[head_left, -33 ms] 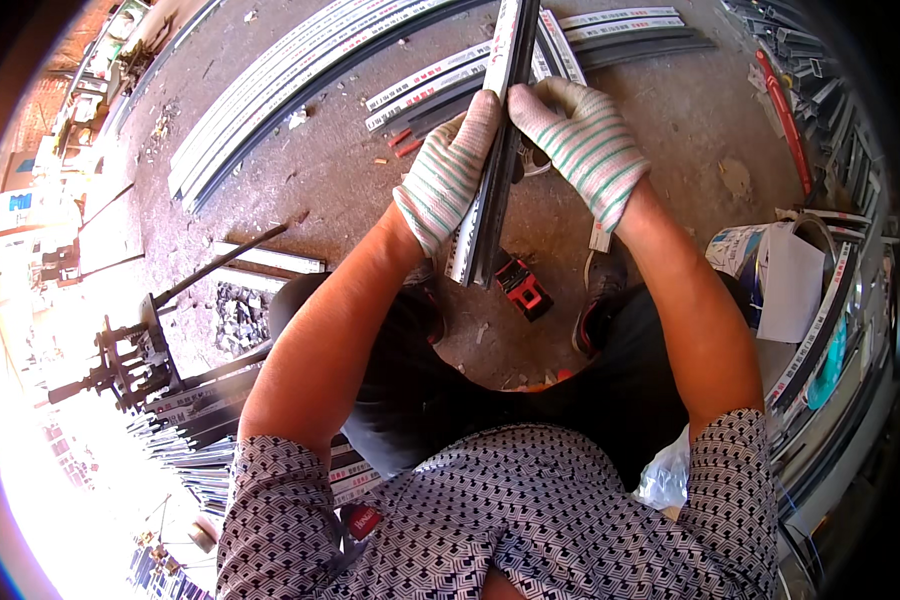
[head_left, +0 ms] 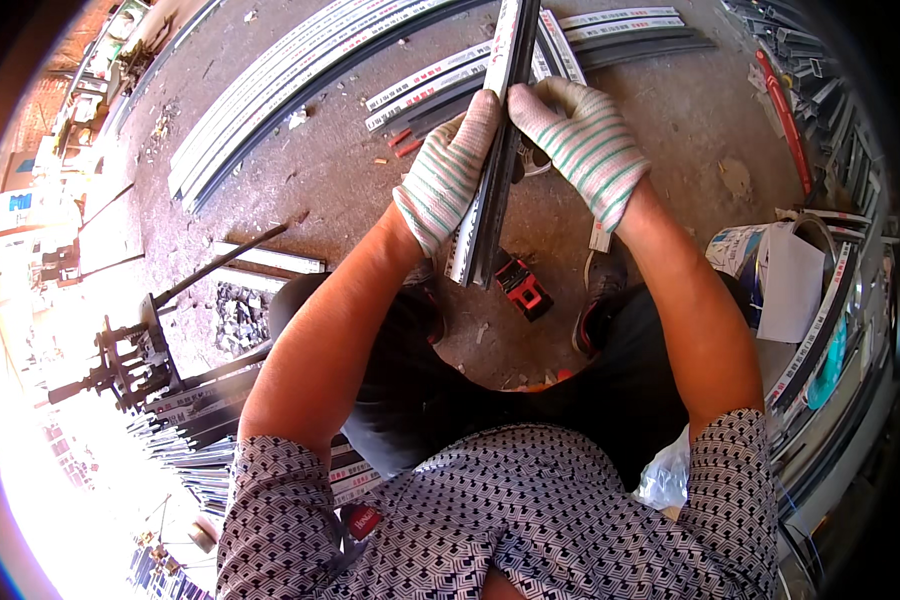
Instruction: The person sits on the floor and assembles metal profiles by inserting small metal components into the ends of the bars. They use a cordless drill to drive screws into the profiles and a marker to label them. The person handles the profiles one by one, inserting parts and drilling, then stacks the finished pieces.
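A long dark metal profile (head_left: 491,205) with white printed film along one face is held up in front of me, running from above my knees past the top edge of the view. My left hand (head_left: 448,178), in a white glove with green stripes, is closed on its left side. On the right side my right hand (head_left: 588,142), gloved alike, grips the same profile with its thumb against it. Some fingers of both hands are hidden behind the piece. Below it, on the floor between my feet, lies a red and black power tool (head_left: 523,288), partly seen.
Film-covered profiles (head_left: 270,110) lie on the floor ahead, with shorter ones (head_left: 430,90) nearer the middle. A dark metal stand (head_left: 135,365) is at left. On the right are a long red tool (head_left: 785,125), a bucket (head_left: 740,250) and piled metal offcuts (head_left: 830,90).
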Available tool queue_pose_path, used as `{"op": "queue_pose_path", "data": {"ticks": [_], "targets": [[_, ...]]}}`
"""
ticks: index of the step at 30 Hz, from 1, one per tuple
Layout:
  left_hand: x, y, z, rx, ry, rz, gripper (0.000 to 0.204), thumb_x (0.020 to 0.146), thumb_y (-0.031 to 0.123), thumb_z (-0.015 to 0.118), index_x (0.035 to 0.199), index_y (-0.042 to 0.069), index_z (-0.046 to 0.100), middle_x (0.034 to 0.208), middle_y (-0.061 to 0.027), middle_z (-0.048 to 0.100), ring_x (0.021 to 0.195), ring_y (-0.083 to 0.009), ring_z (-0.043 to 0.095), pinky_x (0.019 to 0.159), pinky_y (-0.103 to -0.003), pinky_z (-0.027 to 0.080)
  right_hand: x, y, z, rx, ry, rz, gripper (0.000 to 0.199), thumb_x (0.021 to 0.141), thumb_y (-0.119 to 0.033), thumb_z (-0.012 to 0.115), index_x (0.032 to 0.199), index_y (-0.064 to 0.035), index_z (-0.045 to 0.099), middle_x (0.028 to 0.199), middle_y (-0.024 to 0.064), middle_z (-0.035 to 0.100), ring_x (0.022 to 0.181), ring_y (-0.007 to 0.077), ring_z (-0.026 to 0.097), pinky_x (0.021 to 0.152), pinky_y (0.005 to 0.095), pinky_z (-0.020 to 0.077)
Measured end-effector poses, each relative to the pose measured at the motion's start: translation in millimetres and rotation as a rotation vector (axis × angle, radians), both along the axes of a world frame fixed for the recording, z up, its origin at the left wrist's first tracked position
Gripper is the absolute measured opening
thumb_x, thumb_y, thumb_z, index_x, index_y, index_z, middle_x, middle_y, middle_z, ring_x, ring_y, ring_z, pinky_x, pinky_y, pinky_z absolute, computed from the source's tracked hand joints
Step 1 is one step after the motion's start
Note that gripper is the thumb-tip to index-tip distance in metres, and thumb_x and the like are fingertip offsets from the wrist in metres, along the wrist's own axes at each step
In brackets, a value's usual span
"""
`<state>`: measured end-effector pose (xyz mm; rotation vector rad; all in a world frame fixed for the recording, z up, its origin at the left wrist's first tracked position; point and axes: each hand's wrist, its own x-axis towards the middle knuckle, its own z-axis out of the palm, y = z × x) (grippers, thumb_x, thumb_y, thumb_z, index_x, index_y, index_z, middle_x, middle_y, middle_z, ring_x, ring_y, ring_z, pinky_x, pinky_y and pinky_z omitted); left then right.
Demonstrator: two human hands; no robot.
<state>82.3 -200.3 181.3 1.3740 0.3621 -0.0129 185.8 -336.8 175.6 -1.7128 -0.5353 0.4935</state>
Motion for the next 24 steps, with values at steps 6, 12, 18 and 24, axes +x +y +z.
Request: {"op": "queue_pose_path", "data": {"ticks": [6, 12, 18, 24], "targets": [[-0.1, -2.9, -1.2, 0.033, 0.002, 0.009, 0.071, 0.101, 0.069, 0.042, 0.085, 0.005, 0.068, 0.068, -0.0048, 0.063, 0.050, -0.0127, 0.056, 0.046, -0.025, 0.045, -1.8, 0.8, 1.3, -0.048, -0.033, -0.023, 0.043, 0.096, -0.042, 0.068, 0.097, 0.0007, 0.074, 0.080, 0.0061, 0.071, 0.072, 0.0121, 0.066, 0.067, 0.0304, 0.0545], [1.0, -0.9, -10.3, 0.030, -0.005, 0.010, 0.070, 0.100, 0.071, 0.044, 0.087, 0.006, 0.068, 0.070, -0.0050, 0.064, 0.051, -0.0125, 0.057, 0.047, -0.025, 0.046, -3.1, 3.8, -4.0, -0.123, -0.122, -0.072, 0.048, 0.094, -0.046, 0.066, 0.099, 0.0004, 0.075, 0.082, 0.0117, 0.074, 0.077, 0.0197, 0.070, 0.074, 0.0352, 0.0558], [0.0, -0.9, -11.0, -0.020, 0.006, 0.025, 0.067, 0.099, 0.070, 0.048, 0.089, 0.006, 0.067, 0.070, -0.0055, 0.063, 0.051, -0.0122, 0.057, 0.045, -0.025, 0.047, -5.9, 6.7, -4.3, -0.130, -0.089, -0.079, 0.050, 0.095, -0.049, 0.064, 0.097, 0.0006, 0.074, 0.082, 0.0124, 0.074, 0.077, 0.0215, 0.071, 0.075, 0.0352, 0.0561], [1.7, -0.1, -19.2, -0.063, -0.022, 0.025, 0.064, 0.098, 0.069, 0.050, 0.095, 0.007, 0.066, 0.072, -0.0053, 0.063, 0.051, -0.0118, 0.057, 0.044, -0.025, 0.047, -8.3, 7.8, -4.5, -0.144, -0.111, -0.101, 0.051, 0.096, -0.050, 0.062, 0.096, -0.0004, 0.074, 0.081, 0.0144, 0.074, 0.077, 0.0240, 0.072, 0.076, 0.0370, 0.0560]]}}
